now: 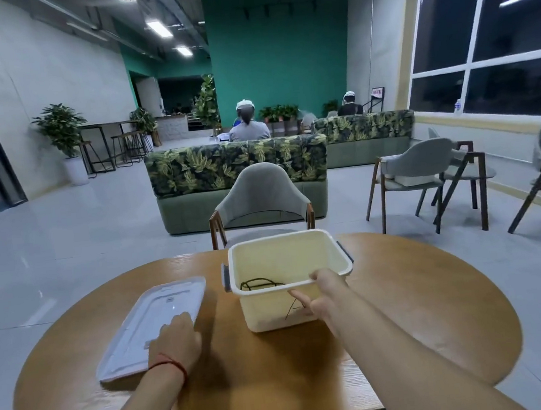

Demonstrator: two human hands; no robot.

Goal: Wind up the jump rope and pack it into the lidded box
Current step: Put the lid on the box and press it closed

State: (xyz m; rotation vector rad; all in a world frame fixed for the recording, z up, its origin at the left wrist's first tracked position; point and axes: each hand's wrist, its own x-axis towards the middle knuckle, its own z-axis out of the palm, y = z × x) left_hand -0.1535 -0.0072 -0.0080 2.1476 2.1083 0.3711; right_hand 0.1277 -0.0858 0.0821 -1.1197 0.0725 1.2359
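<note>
A pale yellow plastic box (275, 314) with grey side latches stands open on the round wooden table (408, 317). Dark loops of the jump rope (259, 284) lie inside it, partly hidden by the near wall. My right hand (327, 294) grips the box's near rim, thumb on the outer wall and fingers over the edge. The translucent white lid (145, 325) lies flat on the table to the left of the box. My left hand (175, 343) rests on the lid's near right edge, fingers curled over it; a red string circles that wrist.
A grey upholstered chair (262, 199) stands just behind the table. Leaf-patterned sofas (236, 165) sit further back, with two seated people beyond. More chairs (426, 171) stand at the right near the windows. Potted plants line the left wall.
</note>
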